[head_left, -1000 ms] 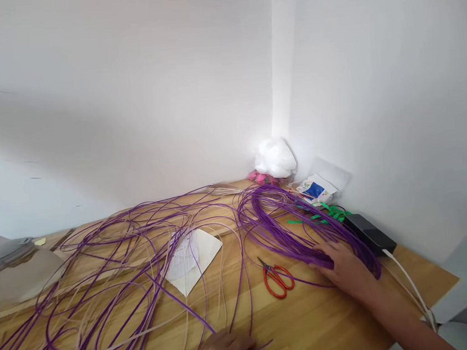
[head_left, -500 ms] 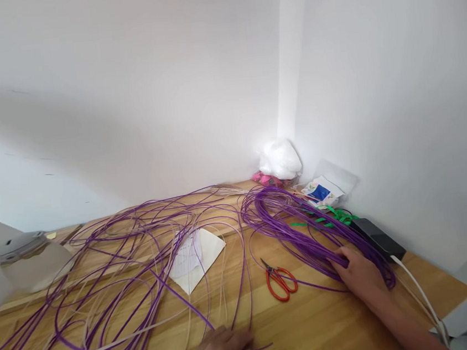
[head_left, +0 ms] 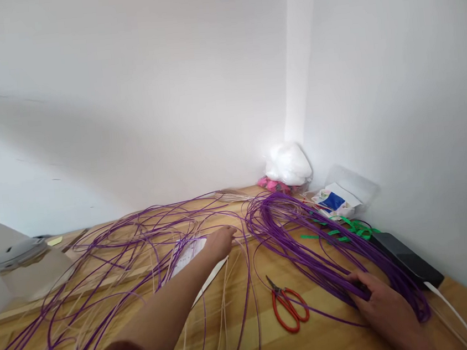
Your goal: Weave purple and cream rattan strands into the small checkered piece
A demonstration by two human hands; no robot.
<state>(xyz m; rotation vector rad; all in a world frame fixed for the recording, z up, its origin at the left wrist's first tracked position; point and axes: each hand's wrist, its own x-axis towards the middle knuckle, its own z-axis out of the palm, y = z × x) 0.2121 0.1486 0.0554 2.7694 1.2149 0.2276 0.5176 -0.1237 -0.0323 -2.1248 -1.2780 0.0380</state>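
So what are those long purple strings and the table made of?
The long thin purple strands look like smooth plastic cord or dyed cane: they shine a little and hold springy loops rather than lying limp. The right hand presses on a bundle of them. The light brown table looks like varnished wood, with visible grain and a soft sheen.

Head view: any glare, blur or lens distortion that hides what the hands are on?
Head view: even, soft light; the white bag in the corner is blown out. Wide-angle bending curves the wall edges. Left hand and right hand on the purple cords are sharp.
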